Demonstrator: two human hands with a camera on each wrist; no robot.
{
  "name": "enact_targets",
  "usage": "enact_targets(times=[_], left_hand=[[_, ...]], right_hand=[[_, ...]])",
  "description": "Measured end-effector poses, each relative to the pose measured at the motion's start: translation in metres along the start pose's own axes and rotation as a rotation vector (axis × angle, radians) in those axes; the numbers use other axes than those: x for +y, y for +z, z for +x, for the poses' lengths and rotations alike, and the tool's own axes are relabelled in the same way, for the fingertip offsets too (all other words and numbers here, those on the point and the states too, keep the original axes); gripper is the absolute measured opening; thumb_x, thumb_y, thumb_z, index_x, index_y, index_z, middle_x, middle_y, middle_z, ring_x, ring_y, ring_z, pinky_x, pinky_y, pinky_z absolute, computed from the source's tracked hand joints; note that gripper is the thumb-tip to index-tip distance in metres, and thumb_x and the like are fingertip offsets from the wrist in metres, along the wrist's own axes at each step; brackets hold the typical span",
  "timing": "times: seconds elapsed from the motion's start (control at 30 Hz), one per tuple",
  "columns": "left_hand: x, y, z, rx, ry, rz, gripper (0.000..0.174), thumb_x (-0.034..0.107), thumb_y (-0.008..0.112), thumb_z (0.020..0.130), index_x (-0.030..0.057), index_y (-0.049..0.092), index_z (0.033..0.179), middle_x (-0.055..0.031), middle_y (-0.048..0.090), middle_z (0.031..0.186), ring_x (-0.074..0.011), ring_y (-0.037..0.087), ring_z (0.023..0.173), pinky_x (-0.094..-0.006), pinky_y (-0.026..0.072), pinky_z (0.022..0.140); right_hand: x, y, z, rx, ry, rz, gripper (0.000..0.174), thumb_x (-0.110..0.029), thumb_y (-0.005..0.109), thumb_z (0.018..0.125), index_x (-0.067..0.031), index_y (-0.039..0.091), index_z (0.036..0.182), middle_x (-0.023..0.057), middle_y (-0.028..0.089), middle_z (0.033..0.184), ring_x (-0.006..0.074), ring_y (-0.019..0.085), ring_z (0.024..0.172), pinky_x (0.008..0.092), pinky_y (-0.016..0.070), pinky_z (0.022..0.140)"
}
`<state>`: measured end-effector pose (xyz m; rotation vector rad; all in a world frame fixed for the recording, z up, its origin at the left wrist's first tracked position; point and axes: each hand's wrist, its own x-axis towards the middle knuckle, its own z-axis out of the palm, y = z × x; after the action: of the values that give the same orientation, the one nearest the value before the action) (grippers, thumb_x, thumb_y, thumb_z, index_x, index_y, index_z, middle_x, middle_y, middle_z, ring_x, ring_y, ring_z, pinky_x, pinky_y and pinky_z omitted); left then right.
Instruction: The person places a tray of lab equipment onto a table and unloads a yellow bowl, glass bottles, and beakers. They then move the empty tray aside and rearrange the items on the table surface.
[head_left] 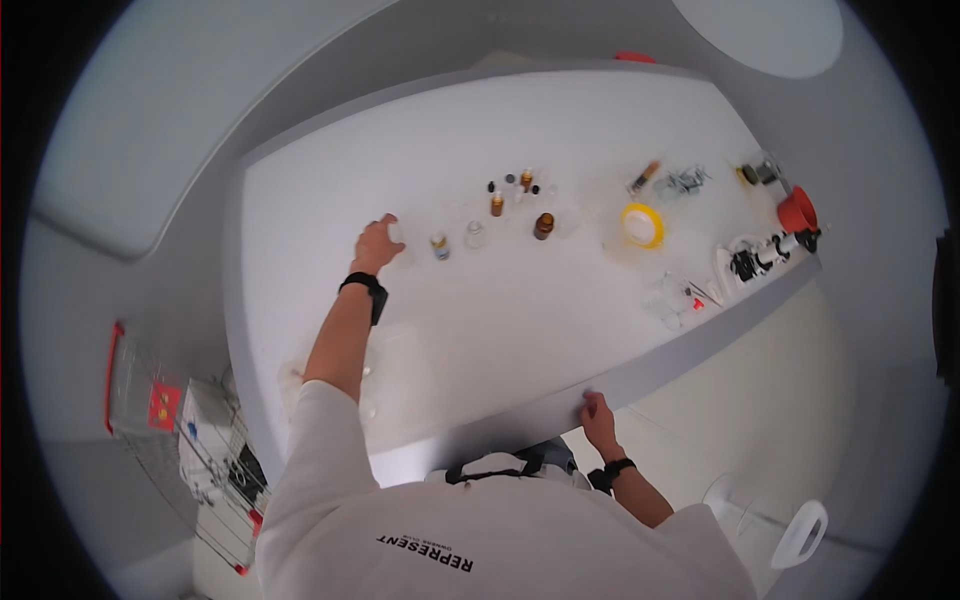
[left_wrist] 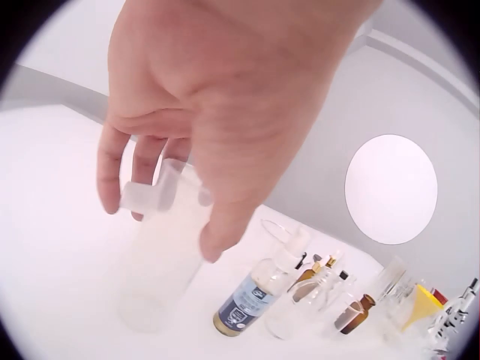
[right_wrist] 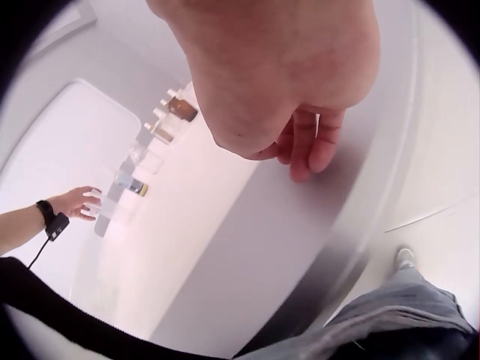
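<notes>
My left hand (head_left: 377,247) reaches over the left part of the white table. In the left wrist view its thumb and fingers close around the top of a tall, translucent plastic container (left_wrist: 161,262), which stands slightly tilted in that view. To the right of it is a small clear bottle (left_wrist: 247,300) with a blue label and white top. A clear glass bottle (head_left: 474,235) stands beyond that one. Down at the table's front edge hangs my right hand (head_left: 600,425), its fingers loosely bent and nothing in them.
Several brown bottles (head_left: 543,226) and small caps stand mid-table. Further right are a yellow-rimmed funnel (head_left: 657,226), a red container (head_left: 797,211) and a white-and-black microscope (head_left: 745,262). A wire cart (head_left: 215,480) is on the floor at left.
</notes>
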<state>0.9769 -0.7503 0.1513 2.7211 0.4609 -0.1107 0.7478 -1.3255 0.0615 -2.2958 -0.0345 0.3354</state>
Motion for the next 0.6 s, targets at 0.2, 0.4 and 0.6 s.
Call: enact_targets(times=[0.2, 0.4, 0.6], left_hand=[[0.034, -0.019, 0.072, 0.083, 0.248, -0.119, 0.071, 0.016, 0.083, 0.070, 0.0197, 0.051, 0.133, -0.0183, 0.066, 0.107, -0.0358, 0.064, 0.106, -0.0433, 0.0547, 0.090], [0.045, 0.018, 0.101, -0.015, 0.231, -0.101, 0.077, 0.013, 0.083, 0.071, 0.0214, 0.045, 0.137, -0.0178, 0.062, 0.116, -0.0366, 0.062, 0.110, -0.0430, 0.0534, 0.094], [0.044, 0.000, 0.082, 0.058, 0.211, -0.178, 0.083, 0.015, 0.084, 0.071, 0.0238, 0.041, 0.142, -0.0215, 0.055, 0.124, -0.0378, 0.056, 0.118, -0.0443, 0.0505, 0.100]], right_hand=[[0.036, -0.008, -0.058, -0.057, 0.411, -0.034, 0.029, -0.006, 0.059, 0.087, -0.0083, 0.054, 0.116, 0.0125, 0.067, 0.083, 0.0291, 0.067, 0.074, 0.0412, 0.0530, 0.069], [0.059, -0.001, -0.049, -0.088, 0.409, -0.062, 0.032, -0.011, 0.063, 0.085, -0.0066, 0.054, 0.115, 0.0150, 0.069, 0.086, 0.0356, 0.068, 0.083, 0.0449, 0.0536, 0.075], [0.094, 0.003, -0.027, -0.152, 0.419, -0.087, 0.034, -0.019, 0.065, 0.083, 0.0010, 0.058, 0.110, 0.0183, 0.070, 0.090, 0.0364, 0.068, 0.086, 0.0447, 0.0537, 0.078]])
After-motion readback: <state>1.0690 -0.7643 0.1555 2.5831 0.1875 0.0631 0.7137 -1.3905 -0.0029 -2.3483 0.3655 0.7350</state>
